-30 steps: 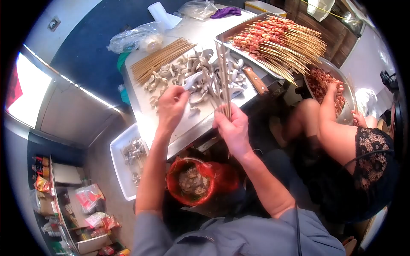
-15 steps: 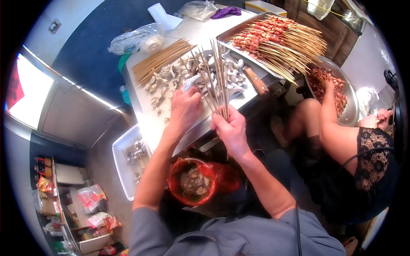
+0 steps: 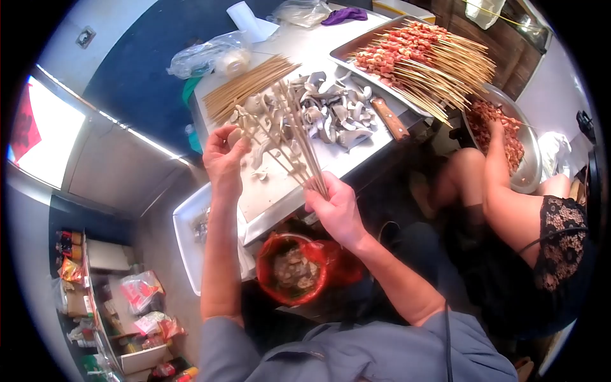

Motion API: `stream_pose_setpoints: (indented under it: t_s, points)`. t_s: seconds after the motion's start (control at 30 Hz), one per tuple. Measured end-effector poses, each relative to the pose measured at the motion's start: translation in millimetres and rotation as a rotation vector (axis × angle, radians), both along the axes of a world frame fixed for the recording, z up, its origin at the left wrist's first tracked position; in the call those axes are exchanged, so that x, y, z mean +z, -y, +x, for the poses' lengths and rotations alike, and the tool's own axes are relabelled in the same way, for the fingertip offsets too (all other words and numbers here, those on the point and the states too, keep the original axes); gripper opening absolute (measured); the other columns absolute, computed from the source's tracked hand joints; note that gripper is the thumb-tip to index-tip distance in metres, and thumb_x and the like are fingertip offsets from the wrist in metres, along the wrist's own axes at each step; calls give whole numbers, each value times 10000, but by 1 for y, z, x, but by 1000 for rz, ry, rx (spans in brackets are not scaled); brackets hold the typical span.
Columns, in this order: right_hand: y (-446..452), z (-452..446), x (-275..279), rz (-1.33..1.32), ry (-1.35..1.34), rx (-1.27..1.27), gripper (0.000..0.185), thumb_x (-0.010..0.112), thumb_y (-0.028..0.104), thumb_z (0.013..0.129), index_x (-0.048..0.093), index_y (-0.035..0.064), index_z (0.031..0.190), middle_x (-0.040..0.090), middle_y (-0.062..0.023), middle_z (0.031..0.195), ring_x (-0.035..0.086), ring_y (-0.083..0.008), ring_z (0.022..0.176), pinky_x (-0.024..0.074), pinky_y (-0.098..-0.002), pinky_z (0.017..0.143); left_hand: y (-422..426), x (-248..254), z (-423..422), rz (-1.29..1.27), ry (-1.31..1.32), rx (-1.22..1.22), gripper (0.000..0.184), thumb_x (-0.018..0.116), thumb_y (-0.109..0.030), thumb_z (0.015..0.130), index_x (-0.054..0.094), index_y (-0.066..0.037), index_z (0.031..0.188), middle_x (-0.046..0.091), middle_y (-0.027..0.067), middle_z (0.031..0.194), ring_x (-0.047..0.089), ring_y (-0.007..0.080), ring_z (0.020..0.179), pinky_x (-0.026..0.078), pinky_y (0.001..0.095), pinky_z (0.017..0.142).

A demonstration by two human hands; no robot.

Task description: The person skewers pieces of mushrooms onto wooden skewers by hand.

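My left hand [image 3: 224,159] pinches a pale piece of mushroom [image 3: 235,137] over the table's left front part. Several thin skewers [image 3: 299,140] fan out upward from my right hand [image 3: 334,207], which is closed round their lower ends. Their tips reach over the grey and white mushroom pieces [image 3: 334,108] spread on the white table [image 3: 270,204]. Behind my left hand lies a bundle of bare wooden skewers [image 3: 248,86]. A knife with a wooden handle [image 3: 389,119] rests at the right of the mushrooms.
A metal tray [image 3: 344,57] holds meat skewers. To the right, a person's hand [image 3: 495,129] reaches into a metal bowl [image 3: 531,156] of meat. Below the table are a red bag-lined bucket [image 3: 264,280] and a white bin [image 3: 184,242]. Plastic bags [image 3: 207,54] lie at the back.
My left hand has moved left, away from the skewers, and now shows a mushroom piece in its fingers. The skewers in my right hand have tilted to the left.
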State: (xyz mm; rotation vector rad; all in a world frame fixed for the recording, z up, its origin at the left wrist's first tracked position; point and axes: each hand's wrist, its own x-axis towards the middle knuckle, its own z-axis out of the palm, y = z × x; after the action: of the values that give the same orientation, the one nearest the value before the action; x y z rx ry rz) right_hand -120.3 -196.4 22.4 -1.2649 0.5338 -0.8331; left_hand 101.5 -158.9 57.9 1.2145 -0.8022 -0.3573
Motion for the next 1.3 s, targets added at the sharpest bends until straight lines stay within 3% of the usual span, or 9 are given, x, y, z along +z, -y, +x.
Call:
stream_pose_setpoints:
  t_s: [0.2,0.37,0.9,0.97,1.2,1.3]
  points:
    - [-5,1,-5,-100,-46,-7,143,583,87,867,522,-35,824,541,-95,594,473,-82,564,421,-297,525,-4,2,1,-39,-121,-21,207,633,49,833,592,-6,1028,624,62,920,614,130,785,517,248,766]
    - [-4,5,-8,-74,-34,-9,137,580,85,864,524,-33,822,546,-88,594,494,-89,561,424,-297,527,-3,13,-11,-153,-234,-22,141,572,60,887,551,0,1013,632,117,927,664,219,819,566,351,796]
    - [-6,3,-6,-35,-29,23,127,579,95,870,548,-23,835,583,-65,628,540,-91,604,444,-287,561,-4,21,-16,-369,-304,-78,166,550,88,883,545,-19,1010,606,170,1050,655,276,938,551,392,905]
    - [-7,4,-7,-33,-20,22,127,581,95,870,550,-23,836,582,-64,627,538,-90,603,444,-286,562,-5,22,-17,-424,-421,-102,154,552,88,883,550,-21,991,623,182,1049,649,290,975,542,406,950]
    - [-8,3,-6,-20,4,8,115,581,83,872,552,-21,836,573,-49,624,522,-81,599,438,-277,557,-2,20,-24,-419,-338,-64,156,553,83,884,551,-31,991,618,185,1064,653,290,967,553,412,931]
    - [-9,3,-6,-17,23,2,105,574,72,876,549,-20,834,564,-38,621,516,-75,600,434,-273,553,-1,14,-26,-353,-327,-67,181,537,102,882,540,-29,1007,598,158,1038,660,278,903,562,393,860]
